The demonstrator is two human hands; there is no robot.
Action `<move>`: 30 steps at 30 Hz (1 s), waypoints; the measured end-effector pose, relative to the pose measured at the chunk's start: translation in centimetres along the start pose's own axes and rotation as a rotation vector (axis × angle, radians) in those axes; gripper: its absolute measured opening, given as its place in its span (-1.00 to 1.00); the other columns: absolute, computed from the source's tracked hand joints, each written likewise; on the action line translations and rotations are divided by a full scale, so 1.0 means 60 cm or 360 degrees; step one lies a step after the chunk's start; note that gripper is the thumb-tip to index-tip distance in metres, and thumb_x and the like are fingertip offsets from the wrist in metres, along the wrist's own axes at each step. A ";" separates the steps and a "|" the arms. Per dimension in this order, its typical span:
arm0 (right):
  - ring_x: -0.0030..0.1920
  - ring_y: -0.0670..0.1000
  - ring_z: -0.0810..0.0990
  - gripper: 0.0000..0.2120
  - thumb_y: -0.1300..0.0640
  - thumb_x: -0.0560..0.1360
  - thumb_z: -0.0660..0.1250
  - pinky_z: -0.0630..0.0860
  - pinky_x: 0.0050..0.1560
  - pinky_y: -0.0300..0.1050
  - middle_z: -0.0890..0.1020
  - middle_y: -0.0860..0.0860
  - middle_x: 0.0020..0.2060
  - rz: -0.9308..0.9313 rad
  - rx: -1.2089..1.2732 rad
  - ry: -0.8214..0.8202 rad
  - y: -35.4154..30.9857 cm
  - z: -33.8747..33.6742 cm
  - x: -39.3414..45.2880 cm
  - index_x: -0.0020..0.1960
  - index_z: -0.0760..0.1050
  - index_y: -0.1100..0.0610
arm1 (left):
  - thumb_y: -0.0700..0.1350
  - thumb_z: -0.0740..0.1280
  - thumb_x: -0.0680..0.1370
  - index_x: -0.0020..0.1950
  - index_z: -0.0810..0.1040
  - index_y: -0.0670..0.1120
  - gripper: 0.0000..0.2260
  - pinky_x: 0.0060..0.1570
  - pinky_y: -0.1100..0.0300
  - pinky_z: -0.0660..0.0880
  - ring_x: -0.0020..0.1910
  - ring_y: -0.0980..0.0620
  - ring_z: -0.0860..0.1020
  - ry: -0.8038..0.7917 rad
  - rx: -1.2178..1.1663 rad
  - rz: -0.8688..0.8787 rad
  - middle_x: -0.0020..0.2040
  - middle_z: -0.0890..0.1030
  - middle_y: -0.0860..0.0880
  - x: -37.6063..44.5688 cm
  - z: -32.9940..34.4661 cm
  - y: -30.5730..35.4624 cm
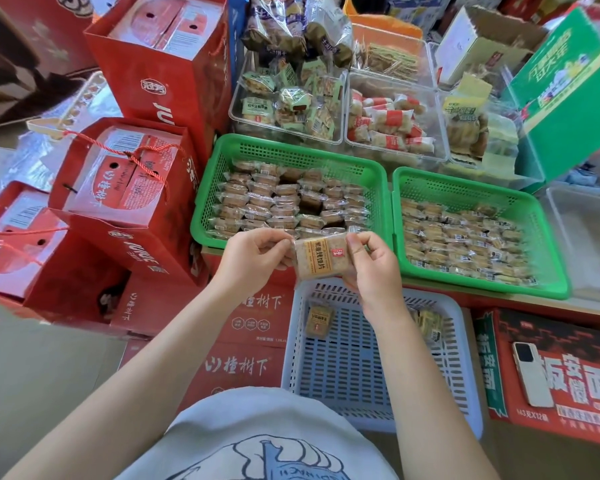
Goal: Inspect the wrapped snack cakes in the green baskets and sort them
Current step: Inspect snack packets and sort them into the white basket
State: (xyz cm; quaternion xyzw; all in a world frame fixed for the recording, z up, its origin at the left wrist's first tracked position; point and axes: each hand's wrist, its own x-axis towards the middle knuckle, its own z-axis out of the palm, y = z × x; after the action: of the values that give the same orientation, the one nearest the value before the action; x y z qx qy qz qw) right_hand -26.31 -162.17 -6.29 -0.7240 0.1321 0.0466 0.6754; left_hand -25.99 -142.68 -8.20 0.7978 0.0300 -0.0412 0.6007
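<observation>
Fingers [280, 244] of both hands are pinched on one wrapped snack cake [321, 258]: our left hand [255, 259] grips the left end of its wrapper, our right hand [373, 268] the right end. We hold it label up, above the far rim of the white basket [465, 368], just near of the two green baskets.

Step in hand, as we read it: inspection of a single cake, not yet sorted. Next move calls for a verdict, then a drop into the right bin. The white basket already holds one matching cake [319, 321] and a few yellowish packs [430, 323] at its far right, so it is probably the sort target; we can't confirm which pile means what.

The left green basket [208, 188] holds neat rows of cakes; the right green basket [478, 188] holds a looser layer.

Surroundings: baskets sit on red cartons [253, 344]. Red gift bags [146, 188] stand left, clear tubs of other snacks [288, 105] far, a green carton [568, 98] far right, a phone [530, 374] on a red box [575, 379] near right.
</observation>
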 end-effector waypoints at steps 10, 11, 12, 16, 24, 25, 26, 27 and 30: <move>-0.36 0.09 0.57 -0.77 0.10 0.64 0.28 0.44 -0.42 -0.07 0.63 0.08 -0.36 -0.0467 -0.0746 0.0069 0.011 -0.015 0.006 -0.17 0.51 0.16 | -0.28 0.38 0.60 0.05 0.69 -0.20 -0.89 -0.15 0.17 0.67 -0.18 0.00 0.73 -0.0099 -0.0202 -0.0303 -0.19 0.74 -0.09 -0.008 -0.003 0.002; -0.38 0.08 0.56 -0.77 0.10 0.63 0.28 0.43 -0.44 -0.08 0.62 0.06 -0.37 -0.0530 -0.0810 0.0087 0.014 -0.015 0.006 -0.16 0.51 0.17 | -0.29 0.39 0.59 0.06 0.69 -0.21 -0.89 -0.16 0.18 0.67 -0.18 -0.01 0.73 -0.0067 -0.0272 -0.0374 -0.20 0.74 -0.09 -0.007 0.000 0.000; -0.40 0.09 0.54 -0.77 0.09 0.63 0.29 0.41 -0.44 -0.06 0.61 0.06 -0.38 -0.0596 -0.0865 0.0106 0.017 -0.014 0.006 -0.16 0.51 0.18 | -0.30 0.39 0.58 0.07 0.69 -0.22 -0.88 -0.18 0.21 0.66 -0.20 -0.01 0.72 -0.0026 -0.0341 -0.0442 -0.21 0.74 -0.10 -0.005 0.002 -0.001; -0.40 0.08 0.52 -0.77 0.09 0.62 0.31 0.43 -0.43 0.02 0.58 0.06 -0.38 -0.0699 -0.0875 0.0172 0.020 0.000 0.006 -0.16 0.50 0.19 | -0.31 0.42 0.55 0.13 0.67 -0.16 -0.82 -0.19 0.27 0.62 -0.19 0.02 0.71 0.0019 -0.0542 -0.0577 -0.16 0.74 -0.10 -0.003 0.008 -0.007; -0.45 -0.08 0.32 -0.75 0.04 0.66 0.22 0.30 -0.40 -0.24 0.39 -0.06 -0.47 -0.0342 -0.0604 0.0143 0.022 0.000 0.012 -0.14 0.49 0.12 | -0.31 0.43 0.52 0.13 0.64 -0.15 -0.80 -0.13 0.24 0.62 -0.08 0.01 0.69 -0.0215 -0.1077 -0.0686 -0.03 0.72 -0.11 0.007 -0.006 -0.013; -0.43 -0.09 0.32 -0.74 0.04 0.67 0.20 0.30 -0.38 -0.27 0.38 -0.06 -0.45 -0.0306 -0.0610 0.0137 0.025 0.001 0.013 -0.15 0.46 0.11 | -0.30 0.42 0.51 0.09 0.64 -0.17 -0.83 -0.17 0.25 0.62 -0.14 0.03 0.68 -0.0252 -0.1179 -0.0705 -0.07 0.70 -0.11 0.010 -0.009 -0.011; -0.41 -0.08 0.33 -0.73 0.03 0.68 0.19 0.32 -0.35 -0.26 0.39 -0.02 -0.42 -0.0261 -0.0604 0.0118 0.028 0.001 0.015 -0.15 0.45 0.11 | -0.29 0.42 0.49 0.05 0.63 -0.18 -0.85 -0.19 0.27 0.62 -0.18 0.04 0.67 -0.0309 -0.1257 -0.0711 -0.12 0.69 -0.10 0.011 -0.012 -0.009; -0.36 -0.05 0.36 -0.73 0.02 0.68 0.17 0.35 -0.30 -0.21 0.42 0.03 -0.38 -0.0199 -0.0572 0.0092 0.031 0.002 0.017 -0.14 0.44 0.12 | -0.27 0.41 0.48 0.03 0.63 -0.18 -0.86 -0.20 0.27 0.62 -0.21 0.05 0.66 -0.0375 -0.1311 -0.0710 -0.15 0.69 -0.09 0.014 -0.014 -0.008; -0.23 0.05 0.44 -0.78 0.00 0.69 0.13 0.41 -0.17 -0.03 0.51 0.08 -0.22 0.0018 -0.0419 0.0057 0.033 0.010 0.025 -0.06 0.44 0.07 | -0.28 0.37 0.53 0.04 0.60 -0.18 -0.89 -0.17 0.25 0.63 -0.24 0.03 0.65 -0.0522 -0.1333 -0.0686 -0.20 0.68 -0.08 0.020 -0.017 -0.006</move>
State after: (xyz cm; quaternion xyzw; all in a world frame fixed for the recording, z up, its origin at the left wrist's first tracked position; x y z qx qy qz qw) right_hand -25.29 -161.88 -8.65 -0.8063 0.1409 0.0543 0.5719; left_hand -24.78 -141.59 -8.38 0.4468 0.1134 -0.2739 0.8441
